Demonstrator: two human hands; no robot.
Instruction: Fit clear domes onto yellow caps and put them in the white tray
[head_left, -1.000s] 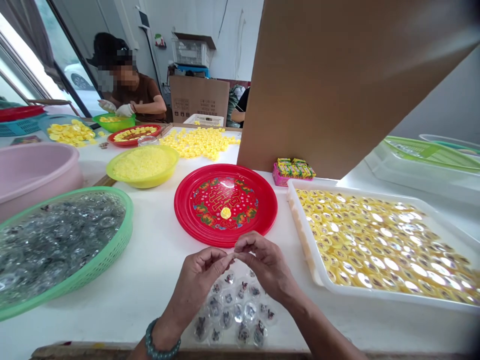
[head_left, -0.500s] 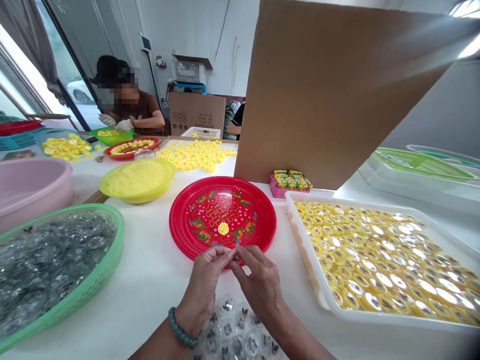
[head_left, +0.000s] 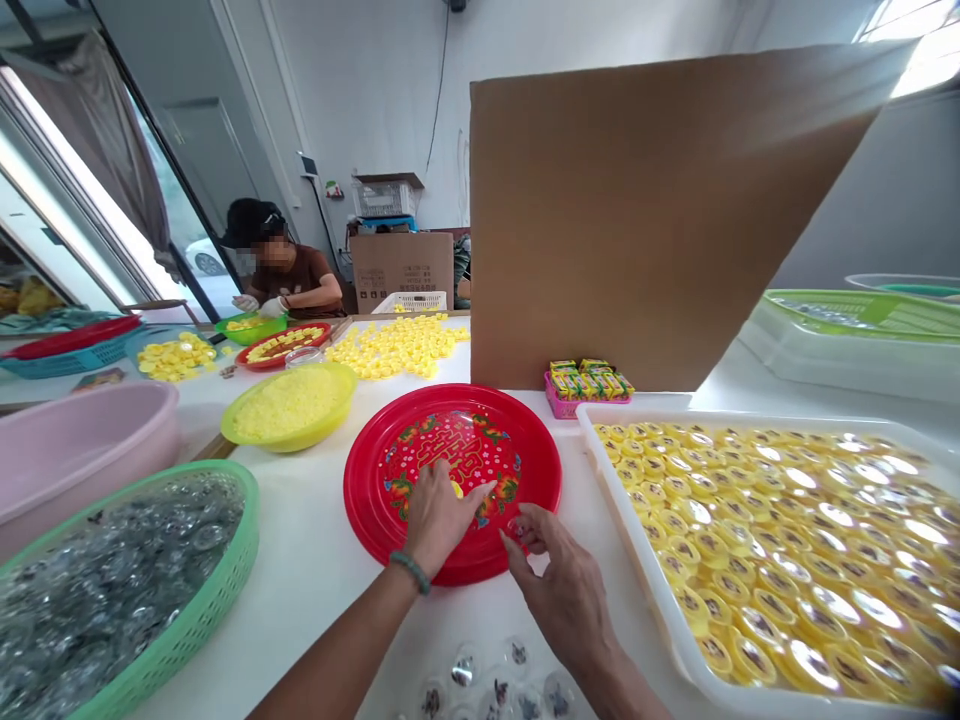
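A round red tray (head_left: 375, 535) with a printed flower pattern lies in front of me. My left hand (head_left: 439, 520) reaches over it, bracelet on the wrist, thumb spread away from the fingers. Partly hidden behind that hand is a small yellow piece (head_left: 457, 489) on the tray. Over the tray's near right edge, my right hand (head_left: 559, 580) pinches a small clear plastic shell (head_left: 517, 524) between thumb and fingers. Several clear round shells (head_left: 499, 685) with dark printed pictures lie on the table below my hands.
On the right stands a white tray (head_left: 637, 590) of yellow-filled shells. At left are a green basket (head_left: 244, 535) of clear pieces, a pink basin (head_left: 82, 425) and a yellow bowl (head_left: 341, 415). Cardboard (head_left: 637, 230) rises behind a pink basket (head_left: 566, 405). A gloved person (head_left: 311, 285) works farther back.
My hands were together at the tray's near edge and have parted. The left has moved forward over the yellow piece; the right has shifted right with the clear shell. The view has tilted up.
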